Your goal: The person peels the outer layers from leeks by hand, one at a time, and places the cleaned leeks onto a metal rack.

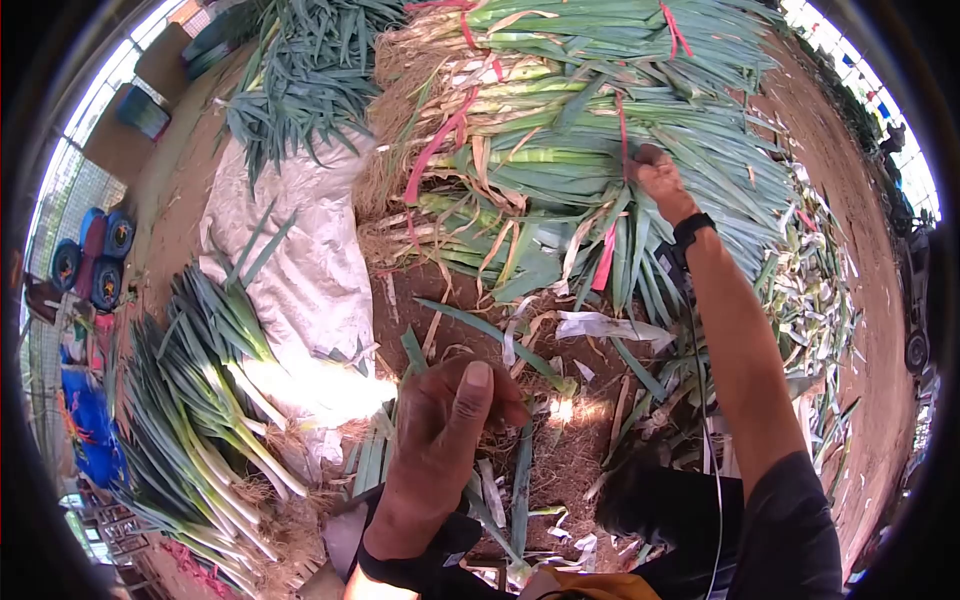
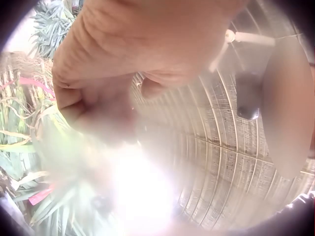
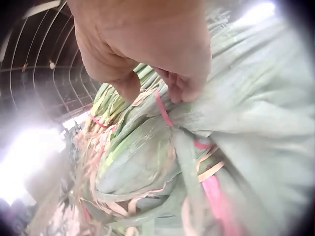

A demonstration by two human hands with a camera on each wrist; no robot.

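Observation:
Leek bundles [image 1: 540, 160] with red ties lie across the top of the head view. My right hand [image 1: 662, 182] is at the leaves of one bundle, beside a red tie [image 1: 622, 125]. In the right wrist view the thumb and bent fingertips of the right hand [image 3: 155, 91] stand apart, close above the leaves [image 3: 142, 152] and the red tie [image 3: 163, 109]; whether they touch is unclear. My left hand [image 1: 440, 440] hangs in the air lower in the head view, fingers loosely curled, holding nothing visible. The left wrist view shows the left hand [image 2: 113, 73] partly washed out by glare.
Loose leeks [image 1: 215, 410] lie at the left beside a pale sack [image 1: 300, 250]. Another leek pile [image 1: 310, 80] is at the upper left. Leaf scraps [image 1: 540, 350] cover the ground between the hands, and trimmings [image 1: 815, 290] are heaped at the right. A cable hangs by the right arm.

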